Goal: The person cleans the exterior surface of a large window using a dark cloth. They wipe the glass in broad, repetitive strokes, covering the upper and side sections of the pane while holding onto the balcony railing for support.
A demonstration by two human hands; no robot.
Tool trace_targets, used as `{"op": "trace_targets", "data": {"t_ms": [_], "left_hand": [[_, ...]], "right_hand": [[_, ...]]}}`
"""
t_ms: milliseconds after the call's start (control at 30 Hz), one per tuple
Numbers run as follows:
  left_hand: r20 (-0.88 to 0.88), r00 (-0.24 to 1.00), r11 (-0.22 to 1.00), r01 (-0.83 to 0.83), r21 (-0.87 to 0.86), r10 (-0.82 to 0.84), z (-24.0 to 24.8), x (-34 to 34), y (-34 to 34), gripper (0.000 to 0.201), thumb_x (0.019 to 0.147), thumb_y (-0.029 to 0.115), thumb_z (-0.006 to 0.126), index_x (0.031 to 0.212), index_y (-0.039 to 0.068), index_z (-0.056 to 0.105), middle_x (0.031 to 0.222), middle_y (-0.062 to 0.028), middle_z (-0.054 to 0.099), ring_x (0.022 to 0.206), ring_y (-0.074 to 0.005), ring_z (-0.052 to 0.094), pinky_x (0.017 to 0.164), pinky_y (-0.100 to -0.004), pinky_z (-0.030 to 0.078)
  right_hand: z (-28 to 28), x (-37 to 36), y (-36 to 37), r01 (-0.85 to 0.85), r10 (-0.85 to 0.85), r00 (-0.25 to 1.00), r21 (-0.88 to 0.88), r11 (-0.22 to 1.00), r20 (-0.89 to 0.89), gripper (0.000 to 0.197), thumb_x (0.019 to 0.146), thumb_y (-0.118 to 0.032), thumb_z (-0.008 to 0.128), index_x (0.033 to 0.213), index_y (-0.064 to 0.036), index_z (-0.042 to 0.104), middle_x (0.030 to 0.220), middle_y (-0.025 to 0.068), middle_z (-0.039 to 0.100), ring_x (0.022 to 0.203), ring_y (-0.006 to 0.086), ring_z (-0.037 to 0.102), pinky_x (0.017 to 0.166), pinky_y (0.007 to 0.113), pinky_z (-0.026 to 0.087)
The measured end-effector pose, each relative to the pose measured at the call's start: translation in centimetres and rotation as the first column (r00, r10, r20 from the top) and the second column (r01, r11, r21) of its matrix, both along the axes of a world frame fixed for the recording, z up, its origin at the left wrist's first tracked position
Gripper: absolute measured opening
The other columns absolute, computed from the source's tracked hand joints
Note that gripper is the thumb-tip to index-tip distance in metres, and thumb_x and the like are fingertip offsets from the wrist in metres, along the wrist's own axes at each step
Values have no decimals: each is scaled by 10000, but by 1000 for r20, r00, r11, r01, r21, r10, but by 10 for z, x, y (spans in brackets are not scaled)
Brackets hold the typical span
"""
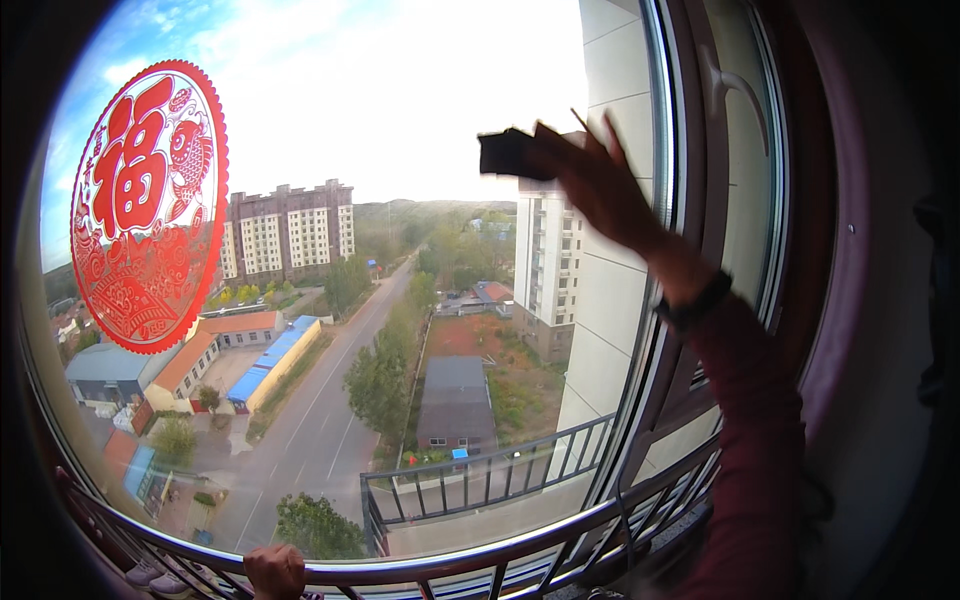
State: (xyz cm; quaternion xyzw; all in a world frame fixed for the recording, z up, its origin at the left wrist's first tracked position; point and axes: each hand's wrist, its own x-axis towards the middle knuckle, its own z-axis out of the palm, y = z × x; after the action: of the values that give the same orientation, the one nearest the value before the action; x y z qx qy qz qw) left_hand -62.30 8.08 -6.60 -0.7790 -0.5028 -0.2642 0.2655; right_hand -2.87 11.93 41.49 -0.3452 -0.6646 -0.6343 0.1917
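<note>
My right hand [605, 195] is raised at the upper right of the window pane [430, 130], with a dark band on its wrist. Its thumb side pinches a small dark, block-like piece [506, 154], a pad or folded cloth; backlight hides its exact kind. Some of the fingers point up and are slightly blurred. Whether the piece touches the glass, I cannot tell. Low down, my left hand [275, 572] is closed around the metal guard rail [400, 572] in front of the window.
A round red paper-cut decoration [150, 205] sticks to the pane's left side. At the right are the dark window frame [690, 130] and a sash with a handle [735, 85]. Shoes [165, 578] lie behind the rail at lower left. Outside are a black railing [490, 480], a road and buildings.
</note>
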Motion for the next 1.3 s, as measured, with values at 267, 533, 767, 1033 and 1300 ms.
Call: {"op": "trace_targets", "data": {"t_ms": [267, 533, 767, 1033, 1300], "left_hand": [[250, 966, 985, 99, -141, -62, 43, 20, -29, 341, 911, 259, 535, 613, 97, 563, 668, -130, 622, 625, -397, 620, 643, -500, 497], [290, 946, 979, 179, -93, -145, 50, 24, -29, 335, 922, 220, 557, 616, 84, 554, 615, -106, 564, 568, -357, 599, 570, -462, 471], [309, 935, 972, 214, -96, -175, 55, 26, -28, 336, 918, 220, 550, 611, 83, 540, 613, -105, 566, 565, -350, 593, 576, -460, 464], [324, 927, 972, 223, -79, -187, 60, 26, -32, 309, 912, 228, 571, 629, 104, 557, 616, -89, 565, 579, -331, 610, 596, -452, 483], [324, 926, 972, 225, -63, -193, 66, 28, -34, 288, 912, 213, 587, 643, 110, 581, 614, -84, 562, 572, -320, 615, 586, -443, 485]], "right_hand": [[209, -40, 31, 183, -61, 969, 529, 829, -239, 586, 1081, -201, 444, 1634, -203, 251, 1718, 97, 201, 1575, 393, 171, 1231, 674, 162], [-180, -104, -19, -2, 27, 958, -86, 996, 285, 529, 1043, -376, 541, 1556, -369, 414, 1675, -40, 339, 1518, 266, 336, 1252, 649, 104], [-169, -99, -20, 11, 122, 848, -247, 969, 516, 671, 1015, -494, 561, 1618, -368, 296, 1496, -34, 531, 1488, 190, 395, 1271, 638, 96], [217, -113, 33, -49, 144, 881, 215, 975, -451, 549, 1111, -261, 401, 1637, -237, 246, 1719, 50, 210, 1586, 335, 169, 1243, 669, 148], [139, -208, 43, -170, 206, 976, 351, 921, -67, 532, 1079, -274, 472, 1594, -209, 355, 1689, 66, 301, 1560, 353, 247, 1233, 653, 173]]}}
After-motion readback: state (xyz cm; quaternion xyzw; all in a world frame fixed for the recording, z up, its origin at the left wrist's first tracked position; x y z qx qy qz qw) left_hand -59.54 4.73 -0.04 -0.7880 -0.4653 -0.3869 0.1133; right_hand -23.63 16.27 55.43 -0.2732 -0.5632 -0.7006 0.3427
